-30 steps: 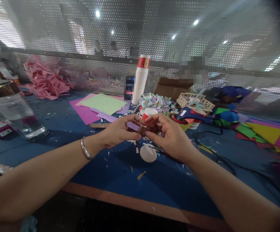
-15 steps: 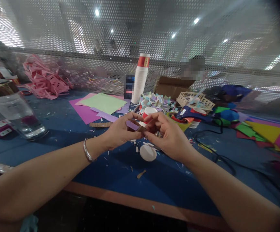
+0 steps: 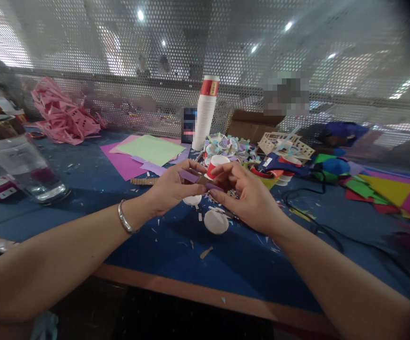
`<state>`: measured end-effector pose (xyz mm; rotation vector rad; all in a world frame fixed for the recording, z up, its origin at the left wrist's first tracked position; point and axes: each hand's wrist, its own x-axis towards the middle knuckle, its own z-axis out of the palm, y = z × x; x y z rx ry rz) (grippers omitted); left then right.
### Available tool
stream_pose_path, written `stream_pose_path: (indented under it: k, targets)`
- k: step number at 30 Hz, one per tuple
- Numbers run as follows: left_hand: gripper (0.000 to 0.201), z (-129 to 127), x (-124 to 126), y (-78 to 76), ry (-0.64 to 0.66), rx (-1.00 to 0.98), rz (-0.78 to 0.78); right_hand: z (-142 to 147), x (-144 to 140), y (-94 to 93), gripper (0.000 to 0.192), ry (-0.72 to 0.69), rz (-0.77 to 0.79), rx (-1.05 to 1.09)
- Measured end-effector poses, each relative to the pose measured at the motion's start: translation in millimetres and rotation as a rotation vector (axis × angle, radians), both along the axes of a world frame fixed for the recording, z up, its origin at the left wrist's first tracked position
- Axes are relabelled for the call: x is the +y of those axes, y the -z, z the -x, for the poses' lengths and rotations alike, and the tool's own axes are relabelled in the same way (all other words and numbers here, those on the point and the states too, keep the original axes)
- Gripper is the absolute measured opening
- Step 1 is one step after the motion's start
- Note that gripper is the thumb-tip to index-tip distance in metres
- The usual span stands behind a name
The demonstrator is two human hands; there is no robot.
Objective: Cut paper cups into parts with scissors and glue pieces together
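Head view: left hand (image 3: 171, 189) and right hand (image 3: 249, 198) meet above the middle of the blue bench (image 3: 226, 264), both pinching a small purple paper strip (image 3: 191, 176) backed by a brown piece; its exact form is unclear. Two white paper discs (image 3: 216, 222) lie on the bench just below the hands. A red-and-white paper cup (image 3: 216, 165) stands just behind them. Judged mid-assembly: the strip is not yet joined to any cup or disc. Coloured paper sheets (image 3: 148, 151) and a cup stack (image 3: 205, 111) sit toward the far edge.
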<state>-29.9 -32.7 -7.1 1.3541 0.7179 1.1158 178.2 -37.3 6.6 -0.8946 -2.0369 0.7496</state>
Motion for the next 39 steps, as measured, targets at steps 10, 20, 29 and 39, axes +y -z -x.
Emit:
stream_pose_path:
  k: [10,20,29,39]
  targets:
    - [0.018,4,2,-6.5,-0.004,0.04,-0.131,-2,-6,-8.6,0.023,0.03,0.037,-0.033]
    - [0.014,8,1,-10.0,0.058,0.045,-0.201,-1,-8,-10.7,0.017,-0.028,0.036,0.025]
    - [0.013,0,-1,-12.1,0.049,-0.116,0.226,-1,-5,-6.5,0.015,0.017,0.026,0.088]
    - [0.015,3,-1,-15.3,0.018,-0.065,0.267,-1,-1,-1.6,0.019,0.034,0.019,0.095]
